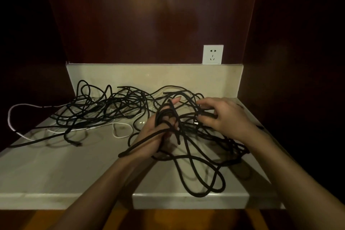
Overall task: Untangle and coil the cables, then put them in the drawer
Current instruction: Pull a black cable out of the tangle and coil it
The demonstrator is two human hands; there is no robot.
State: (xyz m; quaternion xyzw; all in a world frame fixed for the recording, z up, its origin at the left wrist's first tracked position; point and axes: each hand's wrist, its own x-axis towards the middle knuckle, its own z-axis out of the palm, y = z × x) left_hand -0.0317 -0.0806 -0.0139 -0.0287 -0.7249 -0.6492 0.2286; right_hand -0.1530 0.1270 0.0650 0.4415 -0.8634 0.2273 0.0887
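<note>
Thin white cable (11,117) & tangled black cords (104,110) lie unsorted on pale stone bench (56,170), left of grip. Few black loops are held wound round left hand (160,129); right hand (220,115) pinches a strand just beside. Approx. early stage; drawer not seen.

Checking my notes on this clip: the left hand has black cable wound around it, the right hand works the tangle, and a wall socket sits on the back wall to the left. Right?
Not quite. The head view shows the wall socket on the right of the back wall. The rest holds: black cable is wound around the left hand, and the right hand works the tangle.
</note>
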